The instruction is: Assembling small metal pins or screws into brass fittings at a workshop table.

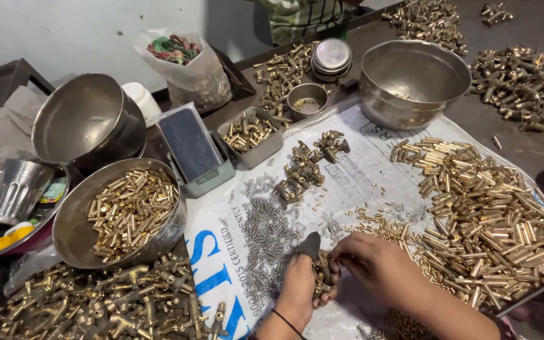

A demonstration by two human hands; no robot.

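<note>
My left hand [301, 283] is closed around a small brass fitting [322, 269] near the bottom centre; its thumb wears a dark cover. My right hand [379, 267] meets it from the right, fingertips pinching at the same fitting. Just left of the hands lies a heap of small steel springs [269, 242] on a white printed sack [354, 182]. A big pile of short brass tubes [492, 214] spreads to the right of my right hand. Assembled brass fittings [303, 170] lie in a small cluster farther back.
A steel bowl of brass tubes [127, 211] stands at left, above a heap of brass valve bodies [108, 305]. Behind are an empty tilted bowl [86, 119], a digital scale [193, 151], a small tray of parts [250, 133], a large steel bowl [410, 82], and more fittings [527, 88].
</note>
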